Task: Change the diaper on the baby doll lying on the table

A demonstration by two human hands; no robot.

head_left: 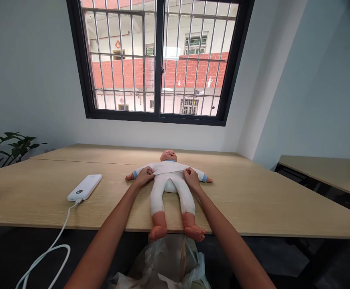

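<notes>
A baby doll (169, 185) lies on its back on the wooden table, head toward the window and bare feet over the front edge. Its arms are spread to the sides, with blue cuffs at the wrists. It wears white trousers (157, 196) and a white top (169, 167) with a blue collar. My left hand (145, 176) pinches the hem of the top at the doll's waist on the left. On the right side of the waist, my right hand (191, 176) is closed on the same hem. The fingertips of both hands are partly hidden.
A white power bank (85, 187) lies on the table (238, 192) to the left, its white cable (61, 230) hanging over the front edge. Below the doll's feet is a crumpled translucent plastic bag (163, 261). A plant (12, 148) stands at far left, another table (328, 172) at right.
</notes>
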